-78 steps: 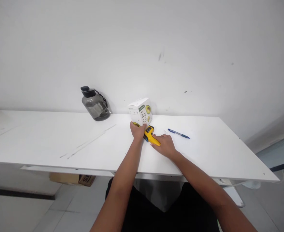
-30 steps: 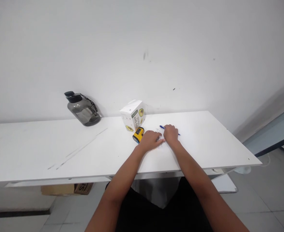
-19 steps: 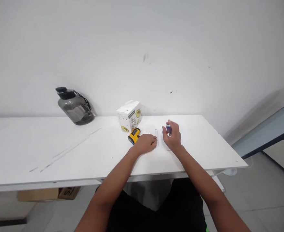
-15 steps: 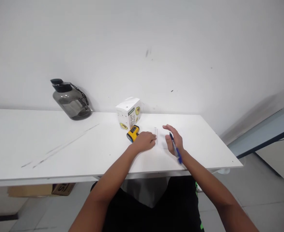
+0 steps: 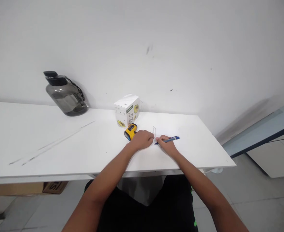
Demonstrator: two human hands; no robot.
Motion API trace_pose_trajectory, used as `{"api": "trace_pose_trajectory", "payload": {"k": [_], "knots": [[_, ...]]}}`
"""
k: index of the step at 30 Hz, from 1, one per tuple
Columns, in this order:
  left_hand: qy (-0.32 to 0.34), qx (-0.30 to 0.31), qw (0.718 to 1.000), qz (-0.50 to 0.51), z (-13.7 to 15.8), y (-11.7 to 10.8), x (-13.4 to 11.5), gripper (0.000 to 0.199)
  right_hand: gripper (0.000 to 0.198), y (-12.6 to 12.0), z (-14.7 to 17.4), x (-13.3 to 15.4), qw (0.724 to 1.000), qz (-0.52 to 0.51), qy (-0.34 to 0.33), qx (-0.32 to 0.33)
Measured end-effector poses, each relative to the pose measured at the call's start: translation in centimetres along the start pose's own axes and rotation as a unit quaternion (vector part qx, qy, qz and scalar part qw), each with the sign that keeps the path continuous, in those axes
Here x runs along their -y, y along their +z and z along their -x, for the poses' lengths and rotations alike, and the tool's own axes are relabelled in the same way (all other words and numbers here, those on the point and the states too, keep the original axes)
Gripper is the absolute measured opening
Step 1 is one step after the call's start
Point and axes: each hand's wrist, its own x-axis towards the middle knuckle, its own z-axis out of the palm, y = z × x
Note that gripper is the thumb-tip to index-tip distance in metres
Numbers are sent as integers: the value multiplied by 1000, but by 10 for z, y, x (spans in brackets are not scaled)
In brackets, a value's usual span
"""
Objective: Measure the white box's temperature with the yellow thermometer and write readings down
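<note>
My right hand (image 5: 167, 145) grips a blue pen (image 5: 172, 139) between thumb and fingers. The pen slants, its tip down by the edge of a small printed slip of paper (image 5: 154, 131) on the white table. My left hand (image 5: 143, 140) lies palm down, fingers stretched toward the slip and touching its left side. Just behind the left hand is a yellow-and-black handheld device (image 5: 130, 131), like an infrared thermometer, its lower part hidden by that hand. A white box with avocado pictures (image 5: 122, 111) stands behind the device.
A grey see-through water bottle (image 5: 65, 98) with a black lid and strap stands on the white table (image 5: 59, 151) at left, near the wall. Below the table is a cardboard box (image 5: 21, 189). A pale panel with a dark edge (image 5: 260, 130) is at the right.
My right hand has moved left and down to the slip, and the pen has turned from lying across the palm to a writing grip. The left hand stays beside the slip. The view has shifted slightly.
</note>
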Motion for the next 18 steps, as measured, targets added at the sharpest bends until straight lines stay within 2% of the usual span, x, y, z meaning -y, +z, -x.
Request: {"api": "trace_pose_trajectory", "payload": {"k": [10,18], "knots": [[3,1,1000,-4,1,-3,-2,26,34,5,-4,-8,1000,21,-5,-2],[6,-3,1000,-4,1,-2,-2,28,33,4,-2,-2,999,42,-15,10]]}}
